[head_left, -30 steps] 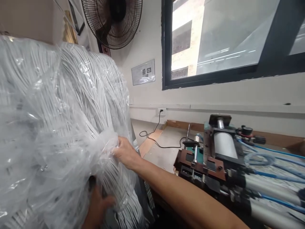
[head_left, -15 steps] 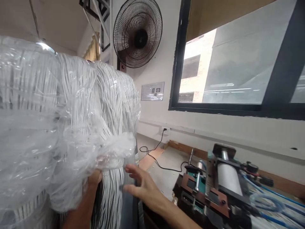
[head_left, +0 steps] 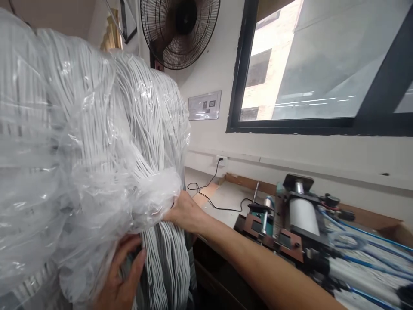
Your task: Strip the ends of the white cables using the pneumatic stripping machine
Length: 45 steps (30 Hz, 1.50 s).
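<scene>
Bundles of thin white cables (head_left: 145, 99) hang side by side, wrapped in clear plastic. A bunched roll of the clear plastic wrap (head_left: 158, 189) crosses the nearest bundle. At the roll's right end my right hand (head_left: 185, 211) grips the plastic, its fingertips hidden beneath it. Lower and to the left, my left hand (head_left: 124, 271) is at the plastic's lower edge, thumb and fingers apart, beside the loose cable ends (head_left: 167, 254). Some of its fingers are tucked out of sight by the plastic.
A bench machine with a white cylinder (head_left: 303, 215) and blue air hoses (head_left: 361, 254) stands to the right. A black power cord (head_left: 222, 206) runs across the bench to a wall socket (head_left: 221, 161). A fan (head_left: 182, 30) hangs above, left of a window (head_left: 290, 77).
My right hand has gone from open beside the bundle to gripping the plastic roll. My left hand has come into fuller view lower down, with fingers spread. The view has tilted down.
</scene>
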Motion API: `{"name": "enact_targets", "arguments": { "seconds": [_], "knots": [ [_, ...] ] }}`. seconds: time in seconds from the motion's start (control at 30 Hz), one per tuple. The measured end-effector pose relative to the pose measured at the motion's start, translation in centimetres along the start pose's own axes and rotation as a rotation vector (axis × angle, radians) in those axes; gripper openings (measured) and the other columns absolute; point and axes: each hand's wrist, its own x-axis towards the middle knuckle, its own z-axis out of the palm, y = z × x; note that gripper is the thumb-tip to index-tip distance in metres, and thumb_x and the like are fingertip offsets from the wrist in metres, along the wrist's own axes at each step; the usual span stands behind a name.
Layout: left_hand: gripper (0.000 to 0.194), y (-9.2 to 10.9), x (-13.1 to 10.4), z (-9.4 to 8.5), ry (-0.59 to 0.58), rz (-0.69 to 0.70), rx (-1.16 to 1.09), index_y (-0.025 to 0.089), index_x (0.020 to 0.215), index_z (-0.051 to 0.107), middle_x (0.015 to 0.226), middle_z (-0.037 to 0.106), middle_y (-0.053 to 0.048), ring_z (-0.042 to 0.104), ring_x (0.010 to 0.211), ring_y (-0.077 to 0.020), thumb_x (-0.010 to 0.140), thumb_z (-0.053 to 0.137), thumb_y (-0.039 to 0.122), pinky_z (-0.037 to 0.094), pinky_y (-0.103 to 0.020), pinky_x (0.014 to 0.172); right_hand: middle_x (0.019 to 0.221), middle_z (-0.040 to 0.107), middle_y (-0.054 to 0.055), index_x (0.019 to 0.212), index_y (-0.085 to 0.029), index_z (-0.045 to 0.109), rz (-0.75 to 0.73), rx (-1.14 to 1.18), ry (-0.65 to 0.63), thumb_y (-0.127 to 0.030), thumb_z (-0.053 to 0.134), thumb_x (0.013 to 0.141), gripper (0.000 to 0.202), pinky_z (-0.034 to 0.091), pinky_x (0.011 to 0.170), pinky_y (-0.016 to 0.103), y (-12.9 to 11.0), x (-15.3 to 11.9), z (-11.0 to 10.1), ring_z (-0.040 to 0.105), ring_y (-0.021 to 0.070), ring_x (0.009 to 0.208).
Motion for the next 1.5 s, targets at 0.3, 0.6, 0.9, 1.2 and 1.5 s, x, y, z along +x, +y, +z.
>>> {"name": "enact_targets", "arguments": {
  "seconds": [0.3,0.6,0.9,1.2,1.5],
  "knots": [
    [0.053,-2.1,0.2,5.3,-0.281,-0.201,-0.422,0.022,0.114,0.047,0.109,0.056,-0.004,0.043,0.107,-0.0228,0.063,0.061,0.021,0.027,-0.035,0.092,0.066,0.055,-0.003,0.077,-0.016,0.055,0.190,0.664,0.035,-0.030,0.064,0.059,0.025,0.038,0.061,0.025,0.4,-2.4,1.7,0.050,0.0121,0.064],
    [0.045,-1.3,-0.3,3.1,-0.396,-0.533,-0.454,0.020,0.100,0.059,0.076,0.066,-0.008,0.059,0.069,-0.0256,0.057,0.062,0.033,0.046,-0.037,0.061,0.053,0.038,-0.006,0.065,-0.017,0.046,0.190,1.133,-0.111,-0.037,0.060,0.065,0.025,0.023,0.042,0.019,0.7,-1.2,2.1,0.033,0.0066,0.044],
    [0.064,2.6,-2.2,2.1,-0.178,-0.671,-0.477,0.025,0.122,0.040,0.090,0.064,-0.009,0.057,0.061,-0.0252,0.061,0.058,0.027,0.046,-0.040,0.057,0.055,0.035,-0.003,0.055,-0.017,0.049,0.012,1.297,-0.192,-0.045,0.050,0.073,0.033,0.032,0.053,0.026,2.0,-2.3,2.2,0.033,0.0099,0.050],
    [0.055,1.6,-0.6,4.3,-0.375,-0.554,-0.472,0.025,0.109,0.054,0.130,0.038,-0.004,0.042,0.106,-0.0335,0.056,0.060,0.036,0.048,-0.033,0.055,0.078,0.056,0.001,0.048,-0.016,0.046,0.375,1.751,0.232,-0.043,0.054,0.071,0.036,0.039,0.054,0.025,11.5,-15.8,1.0,0.051,0.0126,0.064],
    [0.044,-4.5,-0.6,6.8,-0.486,-0.486,-0.376,0.021,0.090,0.060,0.087,0.063,-0.006,0.047,0.100,-0.0326,0.047,0.067,0.029,0.034,-0.049,0.087,0.056,0.061,0.006,0.073,-0.008,0.058,1.090,1.844,0.399,-0.045,0.050,0.074,0.037,0.035,0.036,0.014,15.8,-26.9,7.4,0.054,0.0080,0.041]
  ]
}}
